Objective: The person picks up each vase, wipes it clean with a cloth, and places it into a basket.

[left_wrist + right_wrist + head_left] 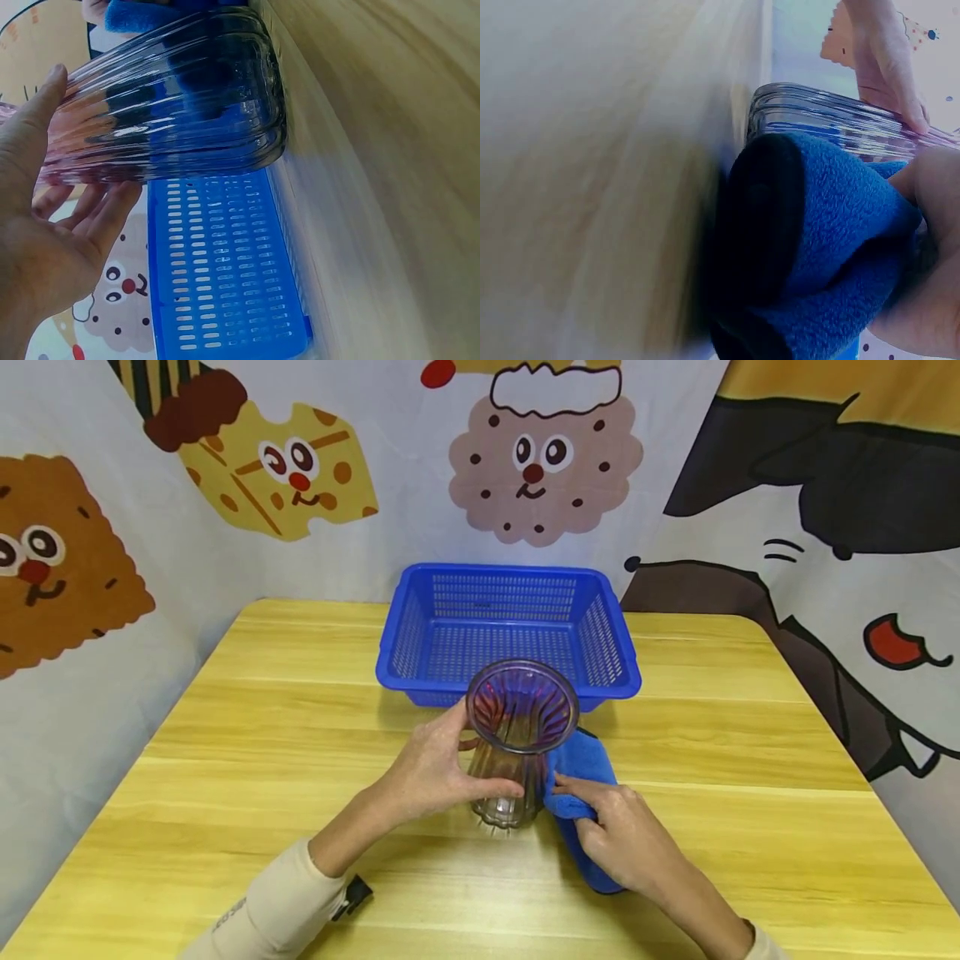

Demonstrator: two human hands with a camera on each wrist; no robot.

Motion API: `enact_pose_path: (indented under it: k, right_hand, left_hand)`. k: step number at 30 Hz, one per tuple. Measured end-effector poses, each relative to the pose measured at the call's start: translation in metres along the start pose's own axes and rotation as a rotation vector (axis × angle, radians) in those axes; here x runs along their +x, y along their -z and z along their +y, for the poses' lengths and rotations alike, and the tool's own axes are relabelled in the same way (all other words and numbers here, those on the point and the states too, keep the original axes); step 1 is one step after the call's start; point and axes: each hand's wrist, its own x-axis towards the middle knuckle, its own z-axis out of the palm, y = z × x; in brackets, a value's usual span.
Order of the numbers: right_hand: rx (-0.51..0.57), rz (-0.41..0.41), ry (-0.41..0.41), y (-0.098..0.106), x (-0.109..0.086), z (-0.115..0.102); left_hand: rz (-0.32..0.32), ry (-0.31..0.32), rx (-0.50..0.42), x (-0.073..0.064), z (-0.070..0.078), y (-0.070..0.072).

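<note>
- The glass vase (517, 764) is near the middle of the wooden table (262, 735), roughly upright, ribbed mouth up; whether its base touches the wood is hard to tell.
- At the vase's 9 o'clock, the left hand (431, 772) grips it, thumb across the near side, other fingers curled round the far side.
- At the vase's 4 o'clock, the right hand (626, 839) has its fingers clamped on a blue cloth (585, 768), which appears to touch the glass.
- The cloth's dark-edged lower part hangs toward 5 o'clock.
- At 12 o'clock, beyond the vase, a blue plastic basket (431, 683) sits on the table.
- Farther toward 12 o'clock hangs a cartoon-printed backdrop (412, 527).
</note>
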Motion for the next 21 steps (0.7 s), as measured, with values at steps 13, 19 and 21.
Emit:
enact_pose_path:
  k: [13,19,21]
  right_hand:
    - [0.232,0.193,-0.045,0.017,-0.006,-0.018]
    - [0.392,0.490,0.162,0.017,-0.005,-0.036]
    - [0.439,0.543,0.243,0.014,-0.004,-0.039]
  left_hand:
    - [0.001,-0.003,0.095,-0.003,-0.003,-0.003]
    - [-0.039,-0.021,-0.083,-0.006,-0.003,0.001]
    - [-0.055,-0.027,-0.139,-0.006,-0.003,0.002]
